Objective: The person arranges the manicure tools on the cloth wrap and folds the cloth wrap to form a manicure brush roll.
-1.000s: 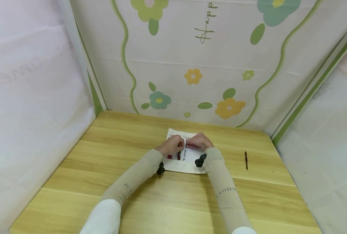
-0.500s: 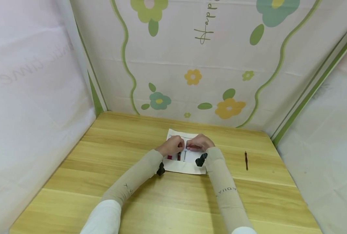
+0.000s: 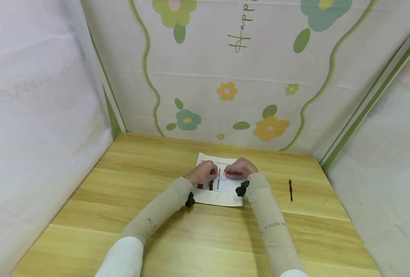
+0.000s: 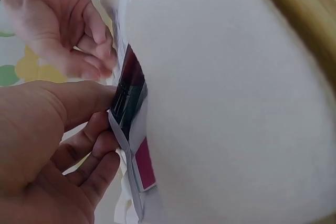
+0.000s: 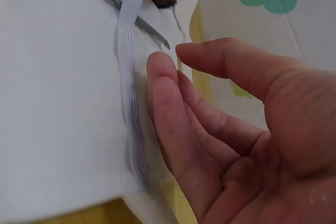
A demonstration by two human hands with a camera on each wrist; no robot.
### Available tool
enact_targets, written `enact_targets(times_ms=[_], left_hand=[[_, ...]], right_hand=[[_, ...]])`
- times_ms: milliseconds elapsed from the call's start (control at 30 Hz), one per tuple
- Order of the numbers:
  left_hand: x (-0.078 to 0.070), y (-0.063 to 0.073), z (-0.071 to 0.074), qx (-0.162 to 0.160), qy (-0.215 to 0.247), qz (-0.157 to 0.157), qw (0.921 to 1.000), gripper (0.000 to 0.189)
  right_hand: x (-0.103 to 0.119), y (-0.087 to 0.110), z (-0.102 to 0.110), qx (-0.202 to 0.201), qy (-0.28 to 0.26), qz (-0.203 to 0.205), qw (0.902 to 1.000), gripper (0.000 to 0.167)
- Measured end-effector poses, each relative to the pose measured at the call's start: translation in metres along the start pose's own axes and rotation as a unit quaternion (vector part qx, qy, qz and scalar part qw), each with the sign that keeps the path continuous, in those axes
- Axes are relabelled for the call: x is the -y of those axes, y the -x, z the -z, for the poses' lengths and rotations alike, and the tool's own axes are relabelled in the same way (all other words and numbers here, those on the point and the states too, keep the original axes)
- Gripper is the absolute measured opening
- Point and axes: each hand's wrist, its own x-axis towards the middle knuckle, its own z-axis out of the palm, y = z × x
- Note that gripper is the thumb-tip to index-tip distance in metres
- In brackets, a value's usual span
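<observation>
A white cloth tool case (image 3: pixel 218 198) lies unrolled on the table, with a white elastic band (image 5: pixel 128 77) across it. My left hand (image 3: pixel 205 172) pinches the band between thumb and fingers, beside a dark, shiny slim item (image 4: pixel 128 93). A thin metal tool with a knurled shaft (image 5: pixel 152 32) passes beneath the band, its pointed tip showing past the far side. Just right of it hovers my right hand (image 3: pixel 241 168), thumb and fingers apart and holding nothing. A magenta flat piece (image 4: pixel 145 163) sits in the case at the left.
On the wooden table (image 3: pixel 170 234), right of the case, lies a slim dark brown stick (image 3: pixel 291 190). A flower-print curtain (image 3: pixel 205 69) rises behind the table's far edge, and pale curtains flank both sides.
My right hand has let go of the metal tool and moved right, so the tool's upper end now shows beyond the band. The left hand stays in place.
</observation>
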Motion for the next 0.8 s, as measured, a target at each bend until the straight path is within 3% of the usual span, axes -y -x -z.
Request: enact_targets(times_ms=[233, 500, 800], left_hand=[[-0.005, -0.002, 0.000, -0.004, -0.024, -0.020, 0.9995, 0.014], [-0.018, -0.003, 0.000, -0.003, -0.059, -0.042, 0.9974, 0.011], [-0.025, -0.010, -0.004, 0.010, -0.076, -0.042, 0.9962, 0.012]], right_hand=[[-0.018, 0.028, 0.057, 0.000, 0.018, 0.040, 0.9990, 0.032], [-0.057, 0.053, 0.130, -0.023, 0.030, 0.052, 0.9979, 0.032], [-0.087, 0.086, 0.180, -0.064, 0.111, 0.065, 0.9897, 0.030]])
